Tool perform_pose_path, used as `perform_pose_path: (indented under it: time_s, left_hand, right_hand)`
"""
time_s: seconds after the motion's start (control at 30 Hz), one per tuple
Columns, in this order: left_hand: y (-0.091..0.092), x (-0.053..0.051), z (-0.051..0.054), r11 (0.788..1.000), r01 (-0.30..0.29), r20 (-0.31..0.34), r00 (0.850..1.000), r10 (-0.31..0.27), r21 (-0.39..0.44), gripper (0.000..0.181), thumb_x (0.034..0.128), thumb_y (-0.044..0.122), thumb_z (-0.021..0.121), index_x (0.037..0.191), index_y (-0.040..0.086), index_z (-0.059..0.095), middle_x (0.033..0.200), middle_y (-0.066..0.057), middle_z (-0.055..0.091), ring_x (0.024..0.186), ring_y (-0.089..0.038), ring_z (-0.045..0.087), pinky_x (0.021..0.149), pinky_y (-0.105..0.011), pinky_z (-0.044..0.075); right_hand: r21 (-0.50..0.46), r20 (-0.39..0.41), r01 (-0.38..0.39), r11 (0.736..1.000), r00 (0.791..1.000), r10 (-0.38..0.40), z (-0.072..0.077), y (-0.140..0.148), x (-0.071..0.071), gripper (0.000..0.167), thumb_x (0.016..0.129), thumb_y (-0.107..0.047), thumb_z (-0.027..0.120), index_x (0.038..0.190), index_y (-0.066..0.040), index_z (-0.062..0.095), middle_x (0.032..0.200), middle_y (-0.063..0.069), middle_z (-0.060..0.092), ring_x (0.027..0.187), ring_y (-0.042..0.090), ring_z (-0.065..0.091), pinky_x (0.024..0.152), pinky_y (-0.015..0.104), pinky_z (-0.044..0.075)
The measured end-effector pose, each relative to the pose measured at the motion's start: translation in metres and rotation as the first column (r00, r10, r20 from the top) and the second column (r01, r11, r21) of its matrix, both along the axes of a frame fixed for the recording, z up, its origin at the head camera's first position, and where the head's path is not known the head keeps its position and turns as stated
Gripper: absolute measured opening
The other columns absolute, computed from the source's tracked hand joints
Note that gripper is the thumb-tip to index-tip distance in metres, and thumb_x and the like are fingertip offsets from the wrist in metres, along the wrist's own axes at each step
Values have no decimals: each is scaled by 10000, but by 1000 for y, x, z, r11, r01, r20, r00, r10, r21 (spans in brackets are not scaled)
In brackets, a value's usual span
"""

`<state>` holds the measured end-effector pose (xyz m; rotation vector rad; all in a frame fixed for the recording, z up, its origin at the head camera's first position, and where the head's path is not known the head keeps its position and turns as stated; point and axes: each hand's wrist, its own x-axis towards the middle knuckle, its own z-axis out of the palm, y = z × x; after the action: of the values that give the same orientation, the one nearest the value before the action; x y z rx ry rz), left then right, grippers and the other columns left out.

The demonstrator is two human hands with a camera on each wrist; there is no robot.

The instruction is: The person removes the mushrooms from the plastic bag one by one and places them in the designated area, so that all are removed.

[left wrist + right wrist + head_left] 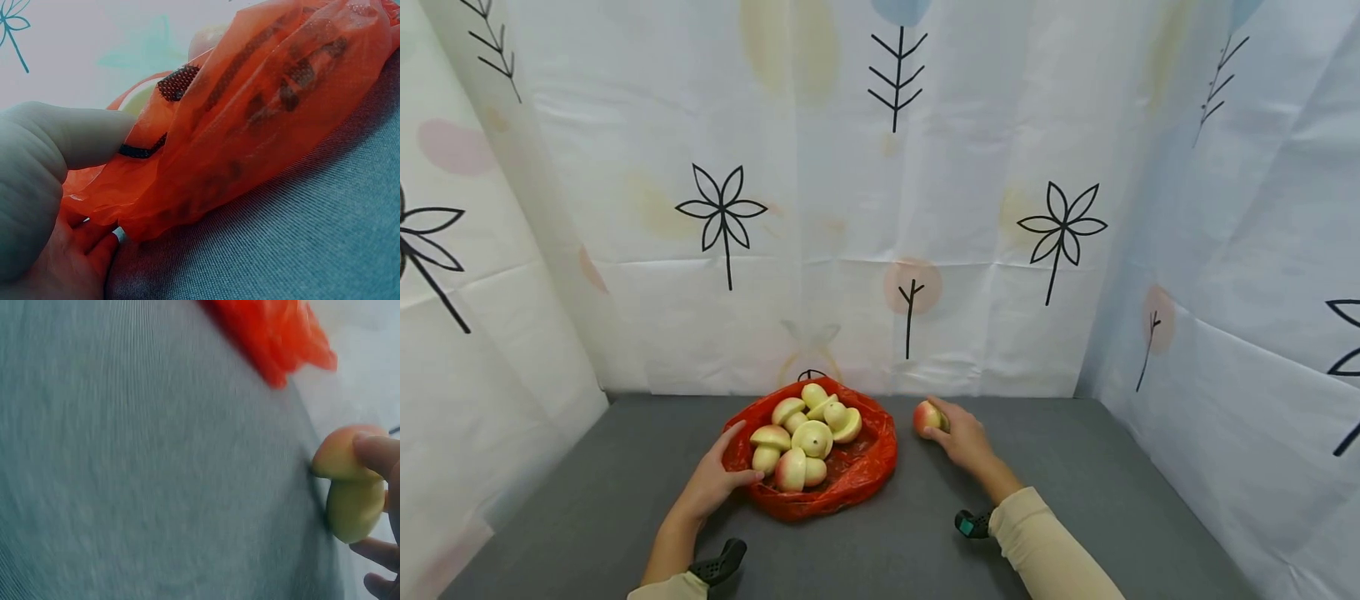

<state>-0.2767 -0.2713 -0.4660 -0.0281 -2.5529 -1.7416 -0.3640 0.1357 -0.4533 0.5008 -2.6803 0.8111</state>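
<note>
A red plastic bag (861,479), its mouth spread wide, sits on the table and holds several toy mushrooms (812,439) with pale yellow stems and pinkish caps. At the bag's left side my left hand (713,482) holds the plastic. The left wrist view shows the thumb (94,134) against the bag (250,119) and the other fingers low beside it, partly hidden. To the right of the bag, my right hand (961,437) pinches one mushroom (927,418). In the right wrist view this mushroom (353,509) has its rosy cap up and its stem down.
A grey cloth-covered table (850,558) extends under both hands. White patterned curtains (850,325) hang behind it and along both sides. Each wrist wears a black strap with a device, such as the right one (973,523).
</note>
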Motion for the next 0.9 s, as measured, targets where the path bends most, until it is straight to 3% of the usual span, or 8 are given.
perform_pose_path:
  time_s: [0.2, 0.37, 0.5, 0.73, 0.9]
  left_hand:
    - [-1, -1, 1, 1000, 4, 1, 1000, -4, -3, 955, 800, 173, 790, 1545, 110, 196, 1556, -251, 144, 1369, -436, 207, 1084, -601, 236]
    - [-3, -2, 0, 1000, 2, 3, 1000, -1, -13, 956, 808, 173, 785, 1548, 101, 185, 1553, -258, 145, 1356, -446, 222, 1072, -604, 260]
    - [-3, -1, -2, 1000, -7, 6, 1000, 7, -18, 953, 792, 177, 796, 1542, 116, 210, 1556, -248, 154, 1370, -433, 213, 1084, -593, 243]
    - [0, 0, -4, 1000, -12, 8, 1000, 12, -10, 949, 781, 196, 796, 1535, 116, 227, 1545, -249, 180, 1360, -440, 228, 1083, -600, 240]
    - [1, -1, -4, 1000, -18, 16, 1000, 18, -2, 946, 780, 211, 797, 1534, 134, 231, 1541, -243, 189, 1353, -438, 241, 1075, -599, 260]
  right_hand:
    - [20, -53, 96, 995, 994, -95, -3, 5, -9, 586, 821, -296, 777, 1350, -133, 585, 1219, 161, 629, 1067, 400, 581, 861, 577, 445]
    - [-19, -67, 143, 990, 987, -144, -4, -3, -12, 585, 799, -329, 791, 1317, -124, 612, 1179, 176, 639, 988, 415, 581, 826, 554, 450]
    - [-36, -62, 169, 985, 983, -171, -6, -12, -13, 587, 802, -347, 788, 1317, -126, 615, 1224, 173, 626, 1031, 416, 571, 865, 561, 436]
    - [2, -38, 248, 969, 968, -247, -7, -25, -19, 603, 797, -421, 776, 1322, -178, 609, 1193, 150, 635, 911, 411, 568, 760, 555, 460]
    - [3, -10, 275, 961, 961, -275, -4, -34, -22, 599, 801, -432, 773, 1325, -200, 599, 1186, 140, 636, 935, 404, 566, 784, 571, 451]
